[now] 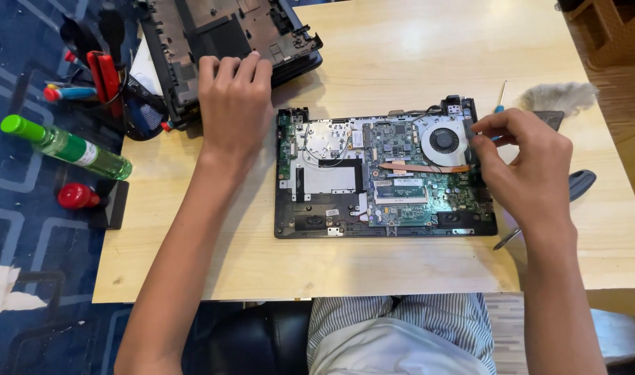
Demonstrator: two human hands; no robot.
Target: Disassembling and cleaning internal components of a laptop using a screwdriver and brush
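1. The opened laptop base (383, 177) lay flat near the middle of the wooden table (400, 267), its green circuit board (414, 177) and round cooling fan (444, 141) exposed.
2. The right hand (529, 170) hovered over the laptop's right edge, thumb and fingers pressed together in a pinch on a small dark part (470, 135) just beside the fan; what that part was could not be told.
3. The left hand (234, 104) rested palm down, fingers curled together, on the black bottom cover (227, 42) lying at the table's far left corner, well apart from the open base.
4. A blue-handled screwdriver (500, 101) lay beyond the right hand, near a grey brush (560, 97). Red-handled tools (105, 73), a green bottle (67, 147) and a red cap (76, 196) sat on the blue floor to the left.
5. Judged from this, the step in hand was working loose or seating a part at the fan's edge, while the cover was steadied or set aside.
6. The next move would seem to call for a light, straight pull or push, keeping the fingertips off the orange ribbon cable (425, 167).
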